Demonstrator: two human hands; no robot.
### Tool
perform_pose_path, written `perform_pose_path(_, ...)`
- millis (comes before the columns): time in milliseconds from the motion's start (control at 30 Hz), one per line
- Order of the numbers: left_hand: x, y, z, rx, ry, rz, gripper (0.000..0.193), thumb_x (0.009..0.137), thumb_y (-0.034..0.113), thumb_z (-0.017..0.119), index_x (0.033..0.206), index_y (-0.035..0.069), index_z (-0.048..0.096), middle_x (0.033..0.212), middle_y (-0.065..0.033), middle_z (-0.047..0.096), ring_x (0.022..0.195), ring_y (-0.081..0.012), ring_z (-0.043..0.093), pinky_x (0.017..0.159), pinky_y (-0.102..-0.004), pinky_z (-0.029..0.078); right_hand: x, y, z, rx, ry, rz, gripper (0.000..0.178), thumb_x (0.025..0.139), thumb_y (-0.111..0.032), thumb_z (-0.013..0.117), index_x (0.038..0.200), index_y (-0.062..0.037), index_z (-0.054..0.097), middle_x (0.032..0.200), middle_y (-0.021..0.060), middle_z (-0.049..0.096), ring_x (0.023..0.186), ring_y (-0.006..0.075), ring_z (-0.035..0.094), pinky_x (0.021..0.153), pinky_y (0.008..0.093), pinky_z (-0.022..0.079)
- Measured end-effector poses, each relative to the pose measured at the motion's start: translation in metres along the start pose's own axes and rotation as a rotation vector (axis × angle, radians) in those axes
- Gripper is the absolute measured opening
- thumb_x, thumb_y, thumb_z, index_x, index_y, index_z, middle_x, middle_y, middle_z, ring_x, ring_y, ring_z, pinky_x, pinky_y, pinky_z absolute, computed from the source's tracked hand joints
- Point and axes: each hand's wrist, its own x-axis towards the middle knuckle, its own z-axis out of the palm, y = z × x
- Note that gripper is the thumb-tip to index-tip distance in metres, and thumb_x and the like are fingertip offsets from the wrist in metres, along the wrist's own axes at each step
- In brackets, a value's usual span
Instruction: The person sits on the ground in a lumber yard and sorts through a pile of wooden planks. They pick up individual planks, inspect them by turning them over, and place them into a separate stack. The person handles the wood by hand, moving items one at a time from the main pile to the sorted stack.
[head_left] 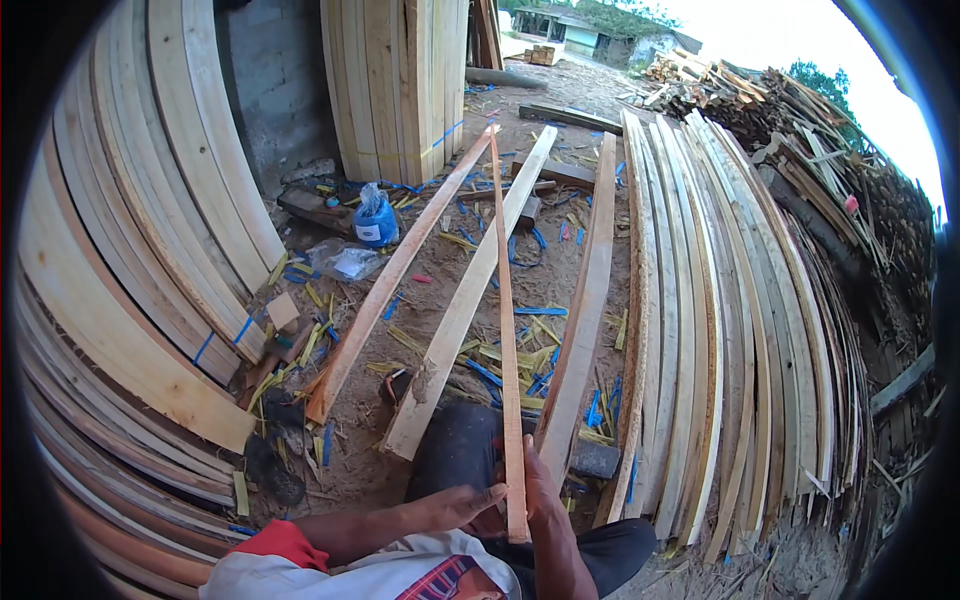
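Observation:
A long, narrow wooden strip (511,400) stands on edge in front of me, its near end over my lap. From its right side my right hand (543,492) grips it close to the near end. Close by on the left, my left hand (462,508) pinches the strip, some of its fingers hidden beneath. The strip's far end meets the tip of a reddish board (395,265) on the left. A pale plank (470,300) lies between that board and the strip. Just right of the strip lies a brownish plank (588,300), its near end beside my right hand.
Several boards lie in a row (690,330) on the right, with a heap of scrap wood (850,190) beyond. Stacked planks (130,350) fill the left. Upright boards (385,90) stand behind a blue bag (375,222). Blue and yellow straps (540,310) litter the dirt.

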Motion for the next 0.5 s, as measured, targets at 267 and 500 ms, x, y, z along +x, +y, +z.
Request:
perform_pose_path(267,0.173,0.049,-0.064,-0.531,0.397,0.307,0.072,0.075,0.066,0.057,0.11,0.002,0.055,0.085,-0.0116,0.062,0.076,-0.0225,0.063,0.072,-0.0377,0.052,-0.187,0.071,-0.071,-0.597,0.207,-0.244,0.053,0.082,-0.03,0.065,0.124,-0.0027,0.047,0.099,0.0118,0.061,0.089,0.0212,0.059,0.075,0.0343,0.048)
perform_pose_path(500,0.195,0.002,-0.055,-0.713,0.107,0.205,0.053,0.091,0.047,0.04,0.112,-0.001,0.051,0.096,-0.0179,0.061,0.087,-0.0293,0.061,0.08,-0.0445,0.049,-0.232,0.122,-0.045,-1.077,0.612,-0.261,0.054,0.08,-0.031,0.067,0.123,-0.0054,0.049,0.1,0.0168,0.063,0.091,0.0215,0.058,0.077,0.0371,0.048)
